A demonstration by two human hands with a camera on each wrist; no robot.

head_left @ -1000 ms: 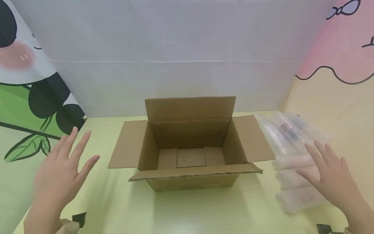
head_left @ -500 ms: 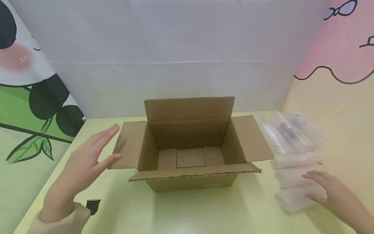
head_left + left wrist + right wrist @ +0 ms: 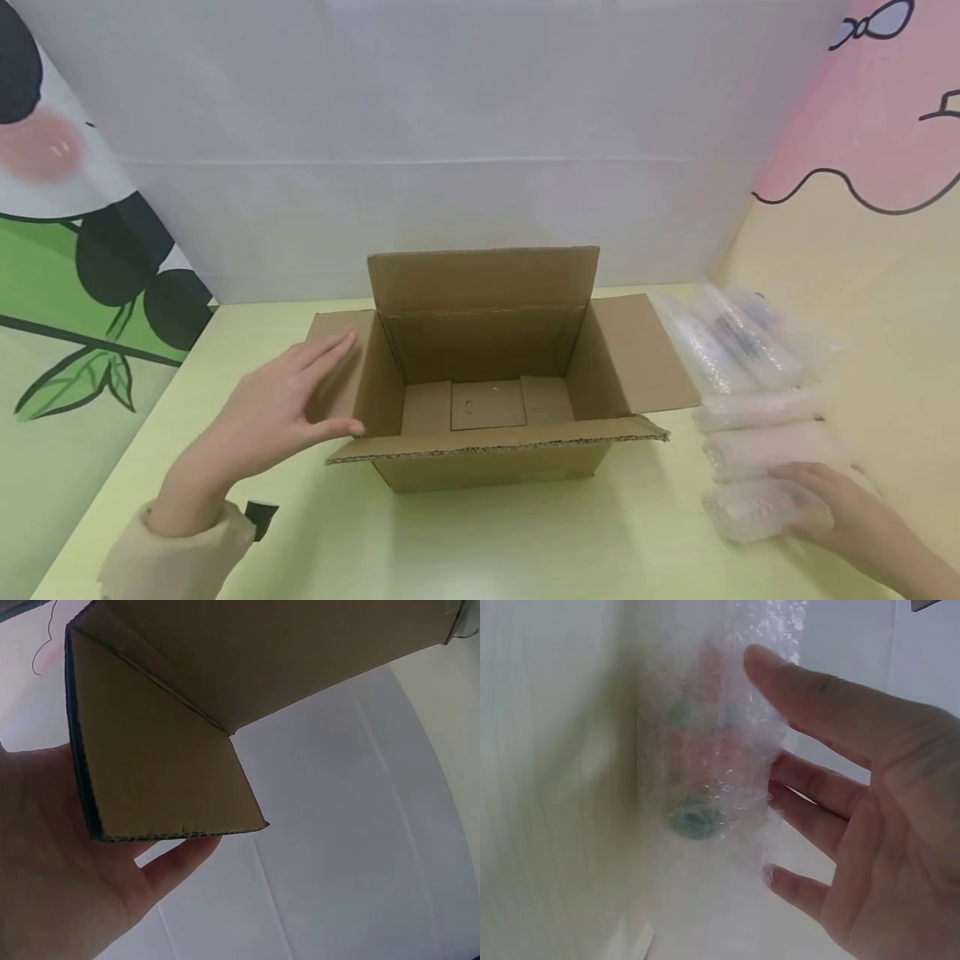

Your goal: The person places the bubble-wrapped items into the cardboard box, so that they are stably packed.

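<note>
Left hand was flat and open against the left flap of the cardboard box in the middle of the frame, fingers straight. Right hand, lower right, had its fingers loosely curved onto the nearest bubble-wrapped bundle, touching but not clearly gripping it. More wrapped bundles lay behind it on the yellow counter. Box was open with nothing inside, just its bottom flaps.
</note>
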